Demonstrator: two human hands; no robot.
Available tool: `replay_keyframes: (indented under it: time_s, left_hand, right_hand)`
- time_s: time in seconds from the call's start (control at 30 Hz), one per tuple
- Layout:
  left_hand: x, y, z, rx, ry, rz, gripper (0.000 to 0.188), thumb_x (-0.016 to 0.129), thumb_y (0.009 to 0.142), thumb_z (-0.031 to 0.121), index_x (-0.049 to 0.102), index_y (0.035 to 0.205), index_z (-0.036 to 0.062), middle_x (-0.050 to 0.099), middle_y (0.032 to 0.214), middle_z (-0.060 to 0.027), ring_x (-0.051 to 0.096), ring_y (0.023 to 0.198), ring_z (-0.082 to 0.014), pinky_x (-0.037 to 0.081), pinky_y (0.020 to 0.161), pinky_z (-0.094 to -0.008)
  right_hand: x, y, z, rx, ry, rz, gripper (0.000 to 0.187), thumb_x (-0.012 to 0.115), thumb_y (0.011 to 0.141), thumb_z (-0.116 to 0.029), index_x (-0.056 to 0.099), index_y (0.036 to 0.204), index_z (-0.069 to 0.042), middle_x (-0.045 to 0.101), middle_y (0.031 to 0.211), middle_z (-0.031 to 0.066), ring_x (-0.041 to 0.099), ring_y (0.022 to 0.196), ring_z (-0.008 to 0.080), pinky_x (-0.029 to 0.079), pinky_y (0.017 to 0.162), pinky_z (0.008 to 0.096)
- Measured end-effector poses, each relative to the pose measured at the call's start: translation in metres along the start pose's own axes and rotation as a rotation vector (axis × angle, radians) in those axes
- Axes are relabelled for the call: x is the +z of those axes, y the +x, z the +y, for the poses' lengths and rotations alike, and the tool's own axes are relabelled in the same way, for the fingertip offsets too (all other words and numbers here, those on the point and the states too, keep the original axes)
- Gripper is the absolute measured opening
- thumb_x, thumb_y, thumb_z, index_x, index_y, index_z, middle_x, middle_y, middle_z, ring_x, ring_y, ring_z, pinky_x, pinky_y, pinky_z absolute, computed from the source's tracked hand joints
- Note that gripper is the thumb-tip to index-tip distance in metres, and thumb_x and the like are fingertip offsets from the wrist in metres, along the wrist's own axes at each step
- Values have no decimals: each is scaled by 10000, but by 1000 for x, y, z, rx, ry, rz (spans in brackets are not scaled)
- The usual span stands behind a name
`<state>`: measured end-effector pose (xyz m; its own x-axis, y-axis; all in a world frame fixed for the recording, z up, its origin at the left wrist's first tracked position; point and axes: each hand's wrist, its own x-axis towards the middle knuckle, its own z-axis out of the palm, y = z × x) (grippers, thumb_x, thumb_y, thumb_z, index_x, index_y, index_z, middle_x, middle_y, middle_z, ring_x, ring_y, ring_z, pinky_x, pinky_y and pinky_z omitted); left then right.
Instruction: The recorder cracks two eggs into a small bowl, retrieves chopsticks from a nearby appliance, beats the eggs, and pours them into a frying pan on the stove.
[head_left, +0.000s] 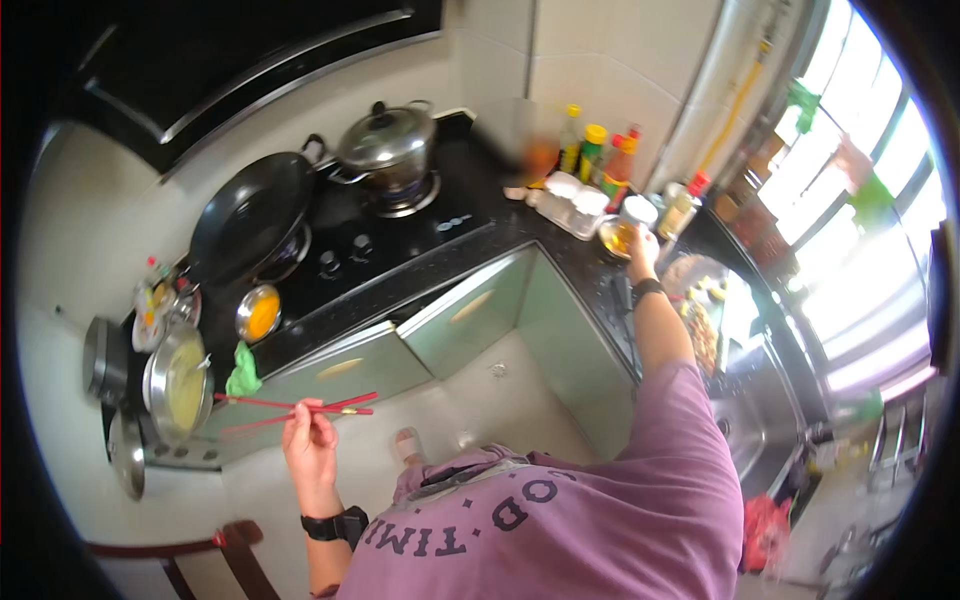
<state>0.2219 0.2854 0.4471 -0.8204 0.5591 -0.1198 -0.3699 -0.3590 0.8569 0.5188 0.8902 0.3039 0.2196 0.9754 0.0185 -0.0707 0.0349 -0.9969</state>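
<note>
A pair of red chopsticks [345,408] is pinched in my left hand [310,445], above the floor beside the counter's front edge. My right arm stretches to the back right corner of the counter. There my right hand [644,250] closes around a small jar with a white lid [638,210] and amber contents; the fingers are partly blurred. Just left of the jar sits a clear seasoning box with white lids [572,205]. Nearest the chopsticks are a crumpled green cloth or bag [243,372], a metal bowl of orange-yellow liquid [262,315] and a metal pot [183,385] with pale yellow contents.
A black wok [250,215] and a lidded steel pot [388,145] stand on the black stove. Several sauce bottles [595,150] line the back wall. A cutting board [705,300] with chopped food lies beside the sink [745,425]. Two cabinet doors [460,315] stand ajar below the counter.
</note>
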Motion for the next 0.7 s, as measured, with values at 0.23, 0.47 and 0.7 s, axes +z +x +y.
replay_keyframes:
  time_s: [0.23, 0.47, 0.7]
  left_hand:
    - [21, 15, 1, -86, 33, -57, 261, 484, 935, 259, 554, 947, 8, 497, 590, -4, 430, 480, -84, 333, 449, -232]
    - [53, 63, -16, -203, -197, -218, 256, 459, 943, 282, 545, 946, 41, 488, 608, 19, 367, 484, -65, 298, 458, -218]
    - [93, 104, -60, -532, -481, -413, 261, 494, 924, 292, 586, 917, 48, 563, 626, -1, 452, 519, -93, 350, 478, -227]
  right_hand:
    - [-24, 20, 28, -49, 77, -93, 278, 592, 863, -324, 560, 941, -59, 516, 662, -13, 434, 518, 73, 368, 473, 235]
    - [28, -166, -48, -367, -41, -319, 535, 706, 725, -120, 482, 1200, -21, 549, 869, 53, 523, 730, 134, 464, 698, 276]
    - [112, -367, -107, -160, 538, -1287, 710, 740, 691, -43, 413, 1315, -127, 455, 1113, 65, 532, 823, 133, 487, 653, 268]
